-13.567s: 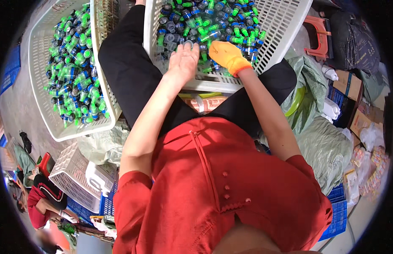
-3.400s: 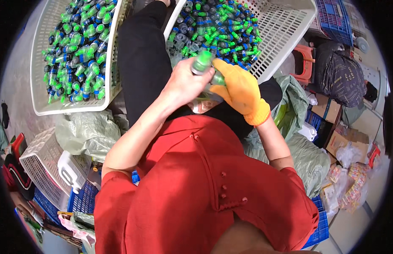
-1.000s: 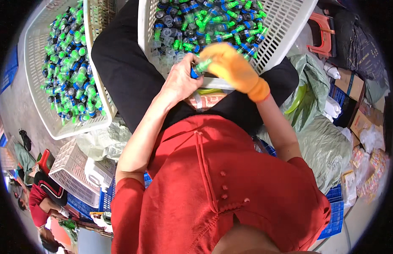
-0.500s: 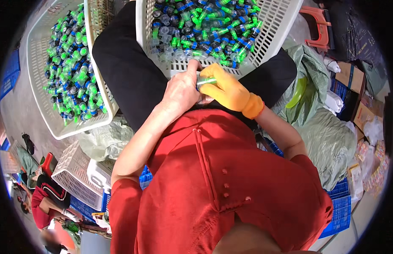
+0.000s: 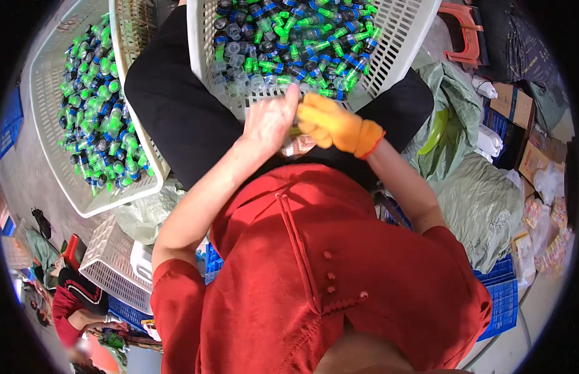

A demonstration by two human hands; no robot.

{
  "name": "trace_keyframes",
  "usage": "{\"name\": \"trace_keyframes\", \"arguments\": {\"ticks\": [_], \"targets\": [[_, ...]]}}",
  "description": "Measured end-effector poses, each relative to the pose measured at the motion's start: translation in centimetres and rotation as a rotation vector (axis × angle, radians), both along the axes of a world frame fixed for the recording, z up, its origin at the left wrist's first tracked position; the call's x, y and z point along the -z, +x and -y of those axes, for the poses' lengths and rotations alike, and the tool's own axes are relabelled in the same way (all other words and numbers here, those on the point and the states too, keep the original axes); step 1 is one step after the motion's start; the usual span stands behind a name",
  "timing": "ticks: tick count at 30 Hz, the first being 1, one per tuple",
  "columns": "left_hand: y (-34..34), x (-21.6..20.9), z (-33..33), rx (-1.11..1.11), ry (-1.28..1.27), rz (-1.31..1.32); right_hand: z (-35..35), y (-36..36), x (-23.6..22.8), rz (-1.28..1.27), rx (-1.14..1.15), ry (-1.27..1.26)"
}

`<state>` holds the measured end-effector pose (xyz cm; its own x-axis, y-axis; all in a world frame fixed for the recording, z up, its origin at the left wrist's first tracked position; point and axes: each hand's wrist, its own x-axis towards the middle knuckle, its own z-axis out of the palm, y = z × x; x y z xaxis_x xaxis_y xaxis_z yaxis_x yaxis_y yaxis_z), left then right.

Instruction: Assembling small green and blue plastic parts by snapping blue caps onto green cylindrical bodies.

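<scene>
Above my lap, my bare left hand (image 5: 270, 122) is closed with its thumb pointing up. Close against it is my right hand (image 5: 334, 126) in an orange knitted glove, its fingers curled and smeared by motion. A yellowish-green sliver shows between the two hands; the rest of what they grip is hidden. Just beyond them, a white plastic basket (image 5: 389, 68) rests at my legs. Inside lie many small plastic bottles (image 5: 295, 53) with green tops, blue bands and dark parts, along with clear cups (image 5: 239, 80) near its front side.
At the left stands another white basket (image 5: 49, 134) heaped with similar bottles. Crumpled plastic sacks (image 5: 473, 206), cardboard boxes (image 5: 512, 103) and an orange-red plastic stool (image 5: 464, 31) are at the right. Another person (image 5: 74, 305) sits at the lower left near a white crate (image 5: 118, 268).
The clear-and-green piece seen between my hands is now mostly covered. My gloved hand has turned and closed over it. The view has shifted slightly, moving the baskets left.
</scene>
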<state>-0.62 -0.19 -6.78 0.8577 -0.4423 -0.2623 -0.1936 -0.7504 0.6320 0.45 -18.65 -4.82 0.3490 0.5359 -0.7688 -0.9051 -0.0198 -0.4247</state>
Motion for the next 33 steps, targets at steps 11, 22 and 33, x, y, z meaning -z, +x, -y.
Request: {"name": "trace_keyframes", "arguments": {"ticks": [11, 22, 33], "targets": [[5.8, 13.6, 3.9, 0.029, -0.082, 0.397, 10.9, 5.4, 5.4, 1.312, -0.765, -1.029], [5.4, 6.7, -0.3, -0.725, -0.830, -0.715, 8.4, 4.4, 8.2, 1.350, -0.910, -1.146], [-0.3, -1.1, -1.3, -1.069, -1.478, -1.119, -2.0, 2.6, 1.5, 0.715, 0.434, -0.005]]}}
